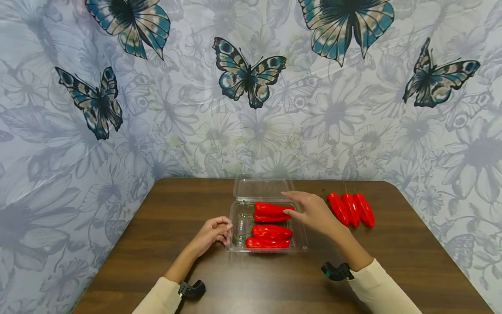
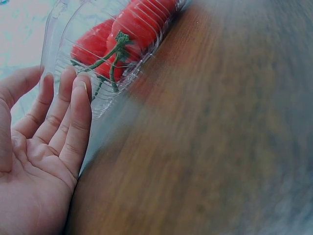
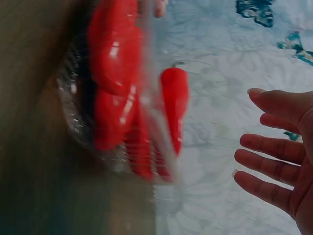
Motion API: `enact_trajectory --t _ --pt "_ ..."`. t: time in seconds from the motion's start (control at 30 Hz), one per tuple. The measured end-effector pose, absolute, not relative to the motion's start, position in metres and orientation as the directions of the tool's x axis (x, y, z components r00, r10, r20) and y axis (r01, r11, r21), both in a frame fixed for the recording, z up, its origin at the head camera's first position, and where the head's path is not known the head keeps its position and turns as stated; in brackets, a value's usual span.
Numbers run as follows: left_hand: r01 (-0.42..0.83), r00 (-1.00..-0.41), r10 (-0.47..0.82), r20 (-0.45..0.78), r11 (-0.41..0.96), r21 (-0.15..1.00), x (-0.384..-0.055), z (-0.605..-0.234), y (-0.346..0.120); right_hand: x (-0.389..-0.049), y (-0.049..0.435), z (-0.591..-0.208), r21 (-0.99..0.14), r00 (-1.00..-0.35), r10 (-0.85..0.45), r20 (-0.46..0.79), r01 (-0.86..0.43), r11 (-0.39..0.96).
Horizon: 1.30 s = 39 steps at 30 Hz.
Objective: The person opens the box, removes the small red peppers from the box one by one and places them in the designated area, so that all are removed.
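Note:
A clear plastic clamshell container (image 1: 232, 213) lies on the table with its lid (image 1: 262, 188) folded back. Several red chili peppers (image 1: 271, 231) with green stems lie crosswise in it. My left hand (image 1: 211, 234) holds the container's left rim between thumb and fingers, close to the stems (image 2: 117, 51). Above the right side of the container hovers my right hand (image 1: 313, 213), fingers spread and nothing in them; its fingertips overlap the far pepper (image 1: 270, 207) in the head view. From the right wrist, one pepper (image 3: 174, 107) shows above the rim, apart from the fingers.
Three more red peppers (image 1: 351, 209) lie side by side on the brown wooden table (image 1: 164, 209), right of the container. A floral cloth with butterflies (image 1: 251, 78) hangs behind the table's far edge. Black bands (image 1: 192, 289) sit on both wrists.

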<state>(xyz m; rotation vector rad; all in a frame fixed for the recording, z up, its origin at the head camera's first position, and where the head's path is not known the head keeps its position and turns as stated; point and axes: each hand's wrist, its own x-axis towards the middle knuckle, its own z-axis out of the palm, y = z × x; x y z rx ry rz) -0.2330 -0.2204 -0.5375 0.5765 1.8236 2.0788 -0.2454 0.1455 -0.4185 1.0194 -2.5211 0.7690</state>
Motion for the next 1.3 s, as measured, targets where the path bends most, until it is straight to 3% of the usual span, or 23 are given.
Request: enact_trajectory --t 0.63,1.3 --pt "0.018 -0.867 0.491 0.085 -0.14 0.99 -0.234 -0.537 -0.221 -0.26 0.121 -0.45 -0.443 -0.665 -0.598 0.448 -0.746 0.498" --pt "0.008 -0.881 0.468 0.064 -0.12 0.993 -0.233 -0.537 -0.219 -0.27 0.113 -0.458 -0.441 -0.729 -0.593 0.342 -0.682 0.583"
